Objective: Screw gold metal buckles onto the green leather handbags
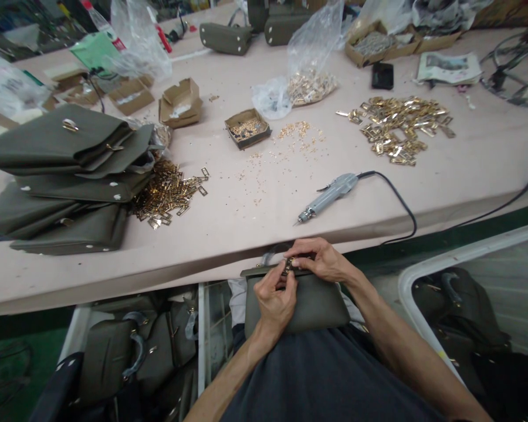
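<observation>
An olive-green leather bag rests on my lap just below the table's front edge. My left hand pinches a small gold metal fitting at the bag's top edge. My right hand is closed over the same top edge and fitting from the right. Both hands touch each other at the fitting. An electric screwdriver with a black cord lies on the table just above my hands.
Stacked olive bags lie at the table's left beside a heap of gold fittings. Another heap of gold clasps, a small box of screws, scattered screws and plastic bags sit farther back. Bins of bags stand under the table.
</observation>
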A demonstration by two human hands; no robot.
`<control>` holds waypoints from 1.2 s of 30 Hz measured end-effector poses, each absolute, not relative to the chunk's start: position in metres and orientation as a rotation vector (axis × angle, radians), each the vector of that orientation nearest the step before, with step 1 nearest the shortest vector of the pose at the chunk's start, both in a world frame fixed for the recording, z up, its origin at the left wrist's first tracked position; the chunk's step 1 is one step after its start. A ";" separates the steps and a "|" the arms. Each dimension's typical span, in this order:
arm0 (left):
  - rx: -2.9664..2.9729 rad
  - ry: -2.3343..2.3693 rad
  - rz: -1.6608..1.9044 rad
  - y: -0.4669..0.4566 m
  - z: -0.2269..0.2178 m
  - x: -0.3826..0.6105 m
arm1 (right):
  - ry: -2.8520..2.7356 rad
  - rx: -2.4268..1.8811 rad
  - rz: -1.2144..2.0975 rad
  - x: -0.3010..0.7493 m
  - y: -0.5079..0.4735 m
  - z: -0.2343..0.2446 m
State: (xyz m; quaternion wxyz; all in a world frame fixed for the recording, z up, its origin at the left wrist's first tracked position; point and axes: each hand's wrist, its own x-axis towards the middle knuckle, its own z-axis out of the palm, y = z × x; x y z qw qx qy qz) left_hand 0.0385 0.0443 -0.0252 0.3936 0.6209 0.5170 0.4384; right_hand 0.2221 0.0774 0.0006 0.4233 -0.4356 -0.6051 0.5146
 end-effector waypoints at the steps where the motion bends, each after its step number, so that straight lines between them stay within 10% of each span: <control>1: 1.578 1.299 1.125 0.044 -0.025 0.039 | -1.560 -1.073 1.292 0.226 0.081 0.002; 36: 1.028 1.072 0.911 0.068 -0.020 0.024 | -1.636 -1.352 0.870 0.192 0.074 0.028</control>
